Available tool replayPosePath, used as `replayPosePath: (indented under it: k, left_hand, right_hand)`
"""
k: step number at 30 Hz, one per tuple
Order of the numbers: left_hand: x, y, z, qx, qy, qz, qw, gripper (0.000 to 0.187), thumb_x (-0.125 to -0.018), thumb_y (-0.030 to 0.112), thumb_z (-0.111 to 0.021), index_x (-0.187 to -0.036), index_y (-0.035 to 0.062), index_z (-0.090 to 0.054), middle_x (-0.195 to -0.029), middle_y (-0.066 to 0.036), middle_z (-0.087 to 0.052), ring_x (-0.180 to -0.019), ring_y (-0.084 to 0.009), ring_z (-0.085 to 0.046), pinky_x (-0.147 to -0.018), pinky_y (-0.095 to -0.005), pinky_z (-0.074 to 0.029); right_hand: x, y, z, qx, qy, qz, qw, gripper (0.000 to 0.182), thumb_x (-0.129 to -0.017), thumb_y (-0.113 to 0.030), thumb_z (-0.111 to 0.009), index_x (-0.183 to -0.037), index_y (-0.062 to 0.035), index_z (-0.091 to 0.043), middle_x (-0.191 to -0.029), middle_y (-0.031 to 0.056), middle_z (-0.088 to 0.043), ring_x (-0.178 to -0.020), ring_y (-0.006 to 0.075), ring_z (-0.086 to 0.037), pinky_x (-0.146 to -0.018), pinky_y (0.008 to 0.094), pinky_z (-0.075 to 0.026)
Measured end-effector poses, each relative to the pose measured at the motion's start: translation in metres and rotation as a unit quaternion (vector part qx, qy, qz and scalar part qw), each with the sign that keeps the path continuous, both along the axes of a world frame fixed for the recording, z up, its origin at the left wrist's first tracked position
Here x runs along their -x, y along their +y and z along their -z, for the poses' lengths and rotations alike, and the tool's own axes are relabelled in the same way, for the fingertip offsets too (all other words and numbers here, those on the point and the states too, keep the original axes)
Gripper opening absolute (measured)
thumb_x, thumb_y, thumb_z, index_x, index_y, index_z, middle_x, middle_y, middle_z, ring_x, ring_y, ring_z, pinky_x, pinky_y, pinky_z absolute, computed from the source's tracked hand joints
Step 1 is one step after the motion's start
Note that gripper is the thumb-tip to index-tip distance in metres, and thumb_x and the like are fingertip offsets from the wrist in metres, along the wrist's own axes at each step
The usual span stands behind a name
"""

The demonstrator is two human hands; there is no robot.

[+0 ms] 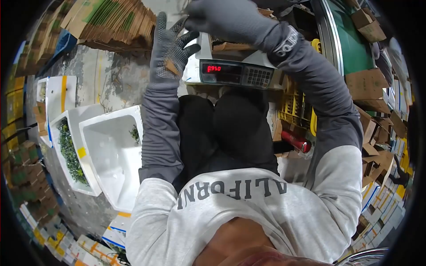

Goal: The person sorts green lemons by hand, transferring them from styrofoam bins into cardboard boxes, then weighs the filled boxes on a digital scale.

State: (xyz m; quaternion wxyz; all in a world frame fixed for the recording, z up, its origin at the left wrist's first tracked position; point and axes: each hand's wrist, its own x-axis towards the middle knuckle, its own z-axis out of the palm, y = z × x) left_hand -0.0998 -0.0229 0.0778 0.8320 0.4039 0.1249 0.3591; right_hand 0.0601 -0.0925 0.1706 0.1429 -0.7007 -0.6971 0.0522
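Observation:
My left hand (171,53), in a grey glove with a dotted palm, is raised to the left of the scale with its fingers spread. A tan-brown patch shows near its wrist; I cannot make out what it is. Above the digital scale (191,73) is my right hand (217,17), also gloved in grey, close to the left fingertips. Its fingers are smeared and partly out of frame. Red digits on the scale display (220,69) read 0.950. An open cardboard box (228,45) sits on the scale, partly hidden beneath my right hand.
Flattened cardboard cartons (113,24) are stacked at upper left. Lower down are a white foam box (100,133) and another foam box with green leaves (71,155). A yellow crate (295,104) and a green conveyor belt (350,40) lie to the right.

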Motion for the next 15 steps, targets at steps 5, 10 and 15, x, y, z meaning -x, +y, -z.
replayPosePath:
  k: [5,10,15]
  left_hand:
    - [0.036,0.023,0.001,-0.188,0.149,-0.143,0.960,0.028,-0.085,0.002,-0.065,-0.112,-0.0023,-0.059,-0.097,-0.010,-0.065,-0.088,-0.0143,-0.062,-0.078,-0.0249,-0.051]
    - [0.155,0.089,0.027,-0.166,0.333,-0.309,0.875,0.046,-0.090,0.017,-0.064,-0.127,-0.0018,-0.047,-0.115,-0.012,-0.056,-0.103,-0.0164,-0.056,-0.089,-0.0255,-0.046]
    - [0.350,0.084,0.080,-0.184,0.494,-0.467,0.710,0.031,-0.094,0.015,-0.052,-0.123,0.0042,-0.055,-0.107,-0.009,-0.062,-0.095,-0.0183,-0.059,-0.081,-0.0278,-0.047]
  right_hand:
    - [-0.001,0.000,0.014,0.043,0.194,-0.096,0.975,0.029,-0.089,-0.031,-0.051,-0.100,-0.0067,-0.063,-0.088,0.0156,-0.066,-0.082,0.0354,-0.064,-0.074,0.0422,-0.050]
    - [-0.014,-0.038,0.028,0.097,0.405,-0.022,0.909,0.037,-0.092,-0.026,-0.056,-0.120,-0.0026,-0.058,-0.108,0.0092,-0.062,-0.094,0.0165,-0.060,-0.084,0.0293,-0.049]
    - [0.001,-0.100,0.032,0.064,0.560,0.226,0.794,0.031,-0.093,-0.016,-0.051,-0.115,0.0037,-0.058,-0.101,0.0088,-0.060,-0.093,0.0147,-0.056,-0.085,0.0275,-0.043]
